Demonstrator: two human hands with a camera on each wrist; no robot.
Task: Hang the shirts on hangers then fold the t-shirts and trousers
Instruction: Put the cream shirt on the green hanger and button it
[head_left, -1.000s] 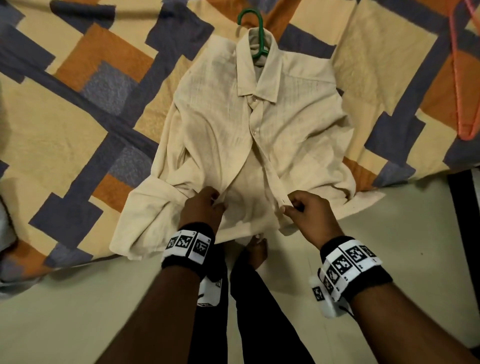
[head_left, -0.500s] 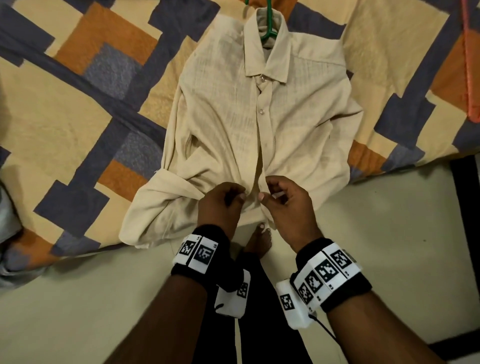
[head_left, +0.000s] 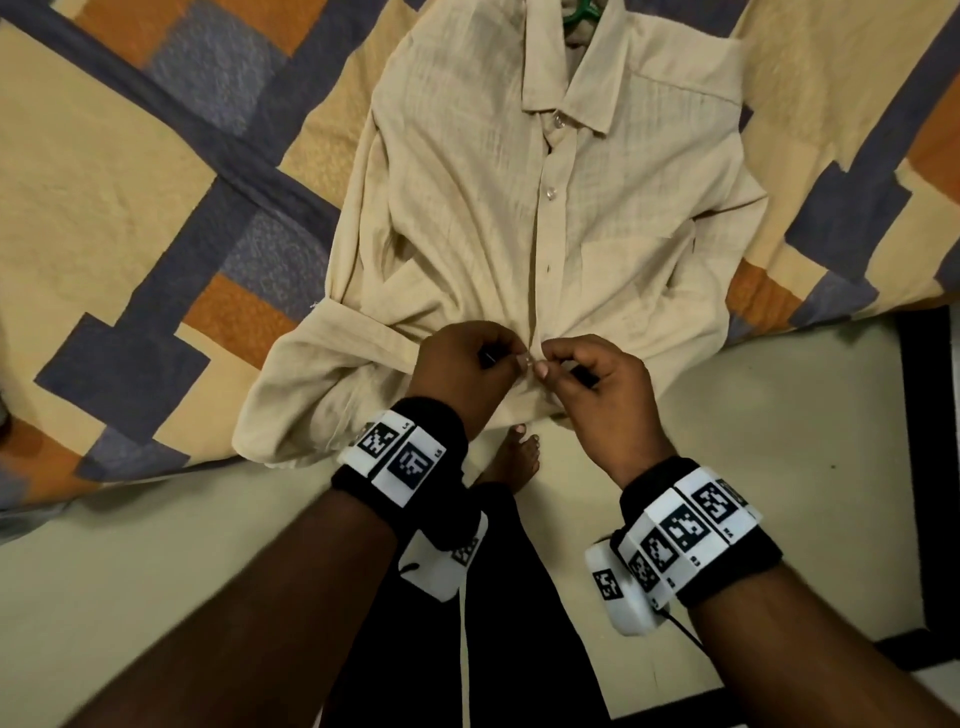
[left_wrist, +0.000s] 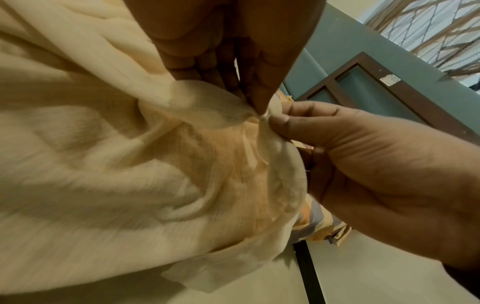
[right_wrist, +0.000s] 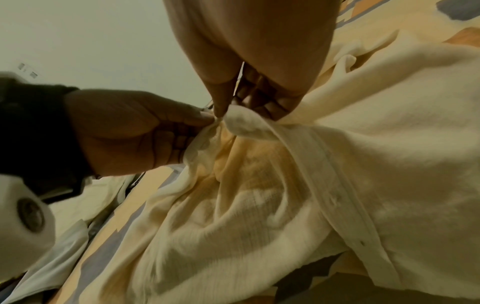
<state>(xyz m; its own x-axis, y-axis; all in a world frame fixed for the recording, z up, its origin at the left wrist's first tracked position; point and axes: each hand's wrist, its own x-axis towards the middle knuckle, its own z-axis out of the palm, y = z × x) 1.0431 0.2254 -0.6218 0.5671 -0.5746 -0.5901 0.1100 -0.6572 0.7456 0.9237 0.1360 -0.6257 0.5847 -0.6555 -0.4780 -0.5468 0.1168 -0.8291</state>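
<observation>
A cream button-up shirt (head_left: 597, 218) lies front-up on the patchwork bedspread (head_left: 130, 171), with a green hanger (head_left: 583, 11) in its collar. Its upper buttons are closed. Low on the front, my left hand (head_left: 470, 358) pinches one edge of the placket and my right hand (head_left: 592, 379) pinches the other, and the two edges meet between my fingertips. The left wrist view shows the cream shirt (left_wrist: 103, 164) bunched under both hands, with my right hand (left_wrist: 350, 148) coming in from the right. In the right wrist view my left hand (right_wrist: 135, 131) pinches the cloth (right_wrist: 285, 195).
The shirt's hem hangs over the bed's edge above a pale floor (head_left: 779, 405). My bare foot (head_left: 511, 452) stands below my hands. A dark strip (head_left: 930, 467) runs along the floor at the right. A folded left sleeve (head_left: 311, 395) lies near the bed's edge.
My hands have come together from apart, drawing the two open lower front panels shut at the placket. The view has moved closer, and the hanger's hook has left the top of the frame.
</observation>
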